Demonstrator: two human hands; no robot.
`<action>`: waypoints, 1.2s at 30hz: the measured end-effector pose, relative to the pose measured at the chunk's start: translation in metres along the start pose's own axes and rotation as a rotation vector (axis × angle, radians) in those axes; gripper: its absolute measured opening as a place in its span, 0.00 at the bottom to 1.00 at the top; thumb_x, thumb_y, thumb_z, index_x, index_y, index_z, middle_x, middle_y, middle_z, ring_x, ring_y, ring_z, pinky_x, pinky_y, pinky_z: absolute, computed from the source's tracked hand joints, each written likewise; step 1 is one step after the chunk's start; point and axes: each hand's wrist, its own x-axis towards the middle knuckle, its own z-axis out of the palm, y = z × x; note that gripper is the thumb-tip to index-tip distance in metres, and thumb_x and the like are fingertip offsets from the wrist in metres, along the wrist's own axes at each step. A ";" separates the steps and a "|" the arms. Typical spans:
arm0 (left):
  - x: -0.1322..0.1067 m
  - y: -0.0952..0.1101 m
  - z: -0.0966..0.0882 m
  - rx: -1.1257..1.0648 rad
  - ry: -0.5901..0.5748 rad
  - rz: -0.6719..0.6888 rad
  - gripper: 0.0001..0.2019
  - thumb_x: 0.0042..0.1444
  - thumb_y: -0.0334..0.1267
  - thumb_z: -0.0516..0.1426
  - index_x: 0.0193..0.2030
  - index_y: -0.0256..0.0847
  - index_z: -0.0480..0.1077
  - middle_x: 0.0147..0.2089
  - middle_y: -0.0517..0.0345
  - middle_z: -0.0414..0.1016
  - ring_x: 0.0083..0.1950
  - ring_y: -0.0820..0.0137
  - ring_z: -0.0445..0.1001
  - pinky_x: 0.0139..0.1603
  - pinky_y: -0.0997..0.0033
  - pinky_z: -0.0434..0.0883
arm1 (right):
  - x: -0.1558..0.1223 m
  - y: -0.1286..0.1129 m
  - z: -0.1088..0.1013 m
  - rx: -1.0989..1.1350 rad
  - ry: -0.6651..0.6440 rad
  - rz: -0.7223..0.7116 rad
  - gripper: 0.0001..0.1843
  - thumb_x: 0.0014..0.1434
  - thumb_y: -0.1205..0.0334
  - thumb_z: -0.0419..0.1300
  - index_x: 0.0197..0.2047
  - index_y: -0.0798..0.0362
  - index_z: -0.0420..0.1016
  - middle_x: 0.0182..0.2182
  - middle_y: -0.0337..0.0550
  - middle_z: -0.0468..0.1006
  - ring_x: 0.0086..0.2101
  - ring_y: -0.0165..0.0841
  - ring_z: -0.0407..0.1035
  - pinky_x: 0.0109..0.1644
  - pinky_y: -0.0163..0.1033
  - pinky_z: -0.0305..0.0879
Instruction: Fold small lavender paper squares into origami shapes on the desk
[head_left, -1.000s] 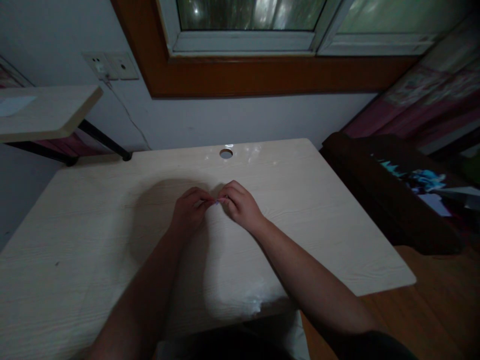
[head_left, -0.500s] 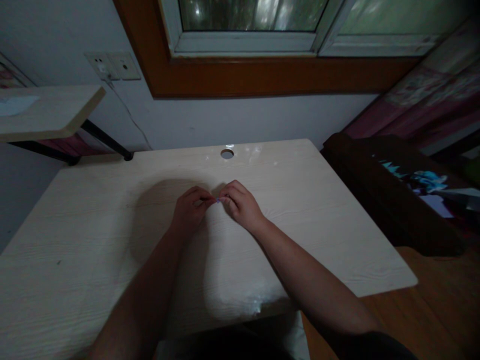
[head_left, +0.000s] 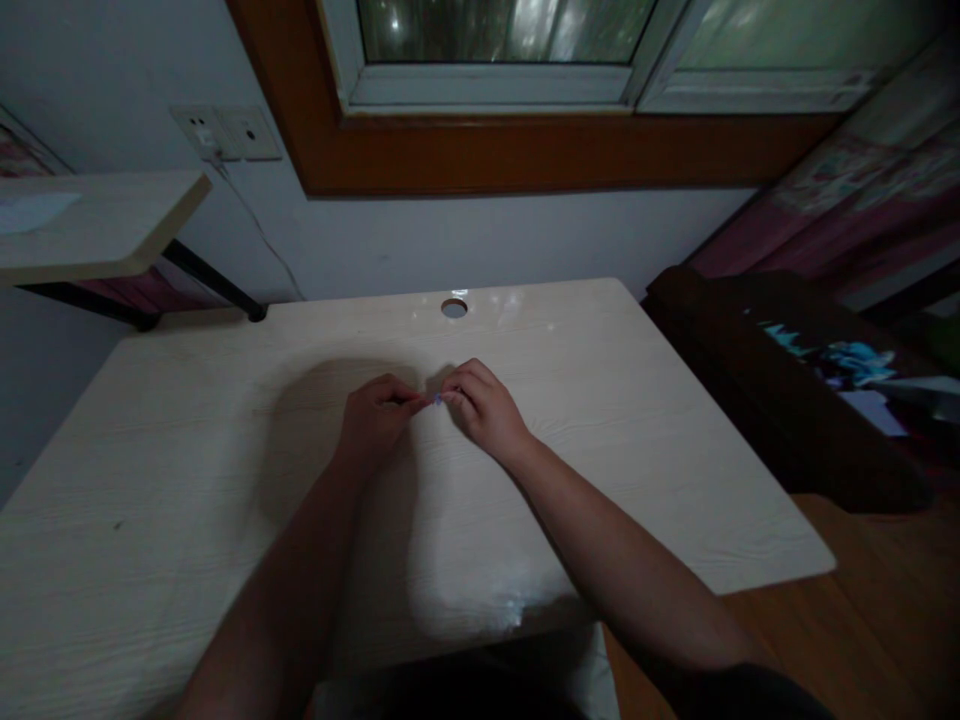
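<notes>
Both of my hands meet over the middle of a pale wooden desk [head_left: 187, 450]. My left hand [head_left: 375, 418] and my right hand [head_left: 484, 408] each pinch one end of a tiny pale purple object [head_left: 437, 399] held between their fingertips. The fingers of both hands are curled tight. The object is too small and the room too dim for me to tell what it is. My forearms reach in from the bottom of the view.
A round cable hole [head_left: 454, 307] sits at the desk's far edge. A second desk [head_left: 90, 225] on black legs stands at the left, with wall sockets [head_left: 225, 132] behind it. A dark wooden piece of furniture [head_left: 757, 390] with papers stands at the right, below a window [head_left: 525, 40].
My hands have stayed together over the same spot, with only slight shifts of the fingers on the small object.
</notes>
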 end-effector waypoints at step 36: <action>0.003 -0.001 0.001 0.022 0.010 0.235 0.04 0.59 0.38 0.61 0.36 0.41 0.75 0.36 0.56 0.74 0.39 0.70 0.74 0.43 0.69 0.72 | -0.001 -0.007 0.004 0.021 0.028 0.016 0.08 0.65 0.57 0.60 0.45 0.50 0.71 0.40 0.46 0.73 0.35 0.33 0.67 0.39 0.40 0.68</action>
